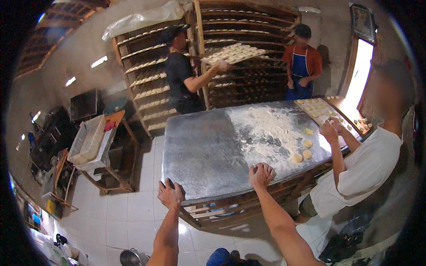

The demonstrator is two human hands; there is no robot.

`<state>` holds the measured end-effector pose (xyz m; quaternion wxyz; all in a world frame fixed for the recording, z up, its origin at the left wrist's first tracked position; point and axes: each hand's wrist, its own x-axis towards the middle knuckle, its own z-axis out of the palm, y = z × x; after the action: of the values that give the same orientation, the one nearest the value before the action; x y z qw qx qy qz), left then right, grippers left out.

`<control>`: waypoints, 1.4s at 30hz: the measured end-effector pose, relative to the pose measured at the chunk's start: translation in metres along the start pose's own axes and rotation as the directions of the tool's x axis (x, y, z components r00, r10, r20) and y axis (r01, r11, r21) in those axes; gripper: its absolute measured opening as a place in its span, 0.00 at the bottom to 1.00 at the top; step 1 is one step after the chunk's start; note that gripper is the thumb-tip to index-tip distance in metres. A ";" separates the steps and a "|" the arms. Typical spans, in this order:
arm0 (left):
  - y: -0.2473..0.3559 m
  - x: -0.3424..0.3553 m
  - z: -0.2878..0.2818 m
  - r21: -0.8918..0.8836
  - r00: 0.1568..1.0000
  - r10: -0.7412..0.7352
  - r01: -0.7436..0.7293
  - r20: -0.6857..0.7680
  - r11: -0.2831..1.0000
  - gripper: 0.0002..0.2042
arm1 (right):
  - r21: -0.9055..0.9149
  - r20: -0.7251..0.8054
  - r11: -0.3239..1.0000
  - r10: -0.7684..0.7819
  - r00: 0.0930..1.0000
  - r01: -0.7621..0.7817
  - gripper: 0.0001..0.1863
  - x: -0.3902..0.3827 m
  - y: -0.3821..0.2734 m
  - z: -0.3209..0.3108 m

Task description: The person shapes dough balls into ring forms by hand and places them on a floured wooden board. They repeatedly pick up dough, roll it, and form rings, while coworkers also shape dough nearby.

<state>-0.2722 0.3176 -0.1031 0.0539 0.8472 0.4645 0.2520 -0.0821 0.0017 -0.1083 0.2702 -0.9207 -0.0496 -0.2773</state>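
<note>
A metal-topped table (199,150) stands before me, its right half dusted with white flour (262,128). At its near left corner my left hand (171,194) rests on the edge with the fingers curled. Farther right along the front edge, my right hand (262,175) is curled over the rim the same way. A small dark patch shows at each hand between thumb and fingers; whether it is a thing or shadow I cannot tell. Several round dough pieces (297,158) lie on the flour to the right of my right hand, with a yellowish scrap (308,131) behind them.
At the right, a person in a white shirt (364,168) handles something over a tray of dough pieces (317,108). Behind the table a person in black (179,75) carries a full tray (235,53) by tall racks (248,22). Another wears a blue apron (300,66). A white crate (86,142) stands left.
</note>
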 end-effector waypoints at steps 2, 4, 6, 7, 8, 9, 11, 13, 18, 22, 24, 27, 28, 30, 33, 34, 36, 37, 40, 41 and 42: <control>0.001 0.000 -0.001 -0.059 0.999 -0.031 0.033 0.040 0.998 0.23 | -0.021 -0.046 0.999 -0.029 0.999 0.028 0.15 0.000 -0.001 0.000; 0.001 0.000 -0.003 -0.084 0.998 -0.041 0.046 0.056 0.995 0.23 | -0.035 -0.059 0.998 -0.047 0.997 0.045 0.15 0.000 -0.002 -0.001; 0.001 0.001 -0.004 -0.073 0.998 -0.030 0.033 0.049 0.997 0.22 | -0.056 -0.052 0.997 -0.048 0.997 0.045 0.15 -0.001 -0.005 -0.003; 0.001 0.000 -0.005 -0.064 0.998 -0.028 0.031 0.047 0.997 0.22 | -0.025 -0.052 0.999 -0.041 0.998 0.040 0.15 -0.001 -0.006 -0.004; 0.001 0.000 -0.005 -0.056 0.999 -0.025 0.028 0.046 0.998 0.22 | -0.011 -0.026 1.000 -0.018 1.000 0.018 0.15 -0.001 -0.007 -0.005; 0.001 0.000 -0.005 -0.057 0.999 -0.015 0.017 0.034 0.998 0.23 | 0.001 -0.017 1.000 -0.010 1.000 0.010 0.15 -0.001 -0.007 -0.006; 0.001 -0.001 -0.006 -0.060 1.000 -0.005 0.006 0.003 0.998 0.22 | -0.014 -0.011 1.000 -0.013 1.000 0.013 0.15 -0.002 -0.008 -0.007; 0.002 -0.001 -0.006 -0.070 1.000 -0.002 0.002 -0.011 0.998 0.22 | -0.037 -0.016 0.999 -0.027 1.000 0.027 0.15 -0.002 -0.007 -0.007; 0.002 -0.001 -0.005 -0.046 0.999 -0.034 0.035 0.021 0.998 0.23 | -0.111 -0.062 0.993 -0.033 0.997 0.026 0.14 -0.002 -0.004 0.001; -0.003 -0.001 -0.004 -0.077 1.000 -0.013 0.013 -0.009 0.997 0.23 | -0.069 -0.015 0.997 -0.026 1.000 0.025 0.13 -0.003 -0.001 0.008; -0.005 -0.001 -0.002 -0.094 1.000 0.005 -0.007 -0.028 0.996 0.22 | -0.056 -0.005 0.998 0.007 1.000 -0.007 0.12 -0.003 0.000 0.011; -0.006 0.000 0.000 -0.106 0.999 -0.003 -0.001 -0.034 0.994 0.22 | -0.093 -0.035 0.995 -0.032 0.999 0.029 0.11 -0.003 0.002 0.014; -0.006 0.000 0.000 -0.116 0.999 -0.010 0.007 -0.031 0.993 0.21 | -0.080 -0.048 0.995 -0.062 0.997 0.058 0.11 -0.003 0.002 0.014; -0.005 0.000 0.000 -0.117 0.999 -0.020 0.016 -0.030 0.993 0.21 | -0.081 -0.064 0.993 -0.087 0.994 0.082 0.10 -0.003 0.003 0.012; -0.004 0.000 -0.001 -0.115 0.998 -0.024 0.018 -0.051 0.993 0.20 | -0.076 -0.078 0.989 -0.132 0.988 0.126 0.10 -0.005 0.003 0.010; -0.004 0.000 -0.001 -0.108 0.998 -0.023 0.016 -0.063 0.994 0.20 | -0.096 -0.068 0.988 -0.126 0.990 0.119 0.10 -0.005 0.002 0.009; -0.004 0.000 -0.001 -0.112 0.998 -0.026 0.020 -0.051 0.994 0.20 | -0.137 -0.093 0.983 -0.138 0.986 0.125 0.10 -0.005 0.001 0.008; -0.004 0.001 -0.001 -0.110 0.998 -0.024 0.018 -0.051 0.994 0.20 | -0.140 -0.082 0.983 -0.131 0.988 0.119 0.10 -0.005 0.001 0.008; -0.005 0.001 0.002 -0.092 0.998 -0.054 0.058 0.039 0.994 0.24 | -0.141 -0.059 0.985 -0.112 0.992 0.103 0.10 -0.005 0.000 0.007; -0.005 0.001 0.002 -0.098 0.998 -0.051 0.053 0.023 0.994 0.23 | -0.137 -0.057 0.986 -0.106 0.993 0.097 0.10 -0.005 0.000 0.008; -0.005 0.001 0.003 -0.100 0.999 -0.043 0.041 -0.017 0.994 0.21 | -0.132 -0.055 0.987 -0.100 0.993 0.092 0.10 -0.005 0.001 0.008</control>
<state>-0.2740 0.3218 -0.1072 0.0967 0.8311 0.4695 0.2818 -0.0820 0.0056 -0.1165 0.1976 -0.9239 -0.0675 -0.3206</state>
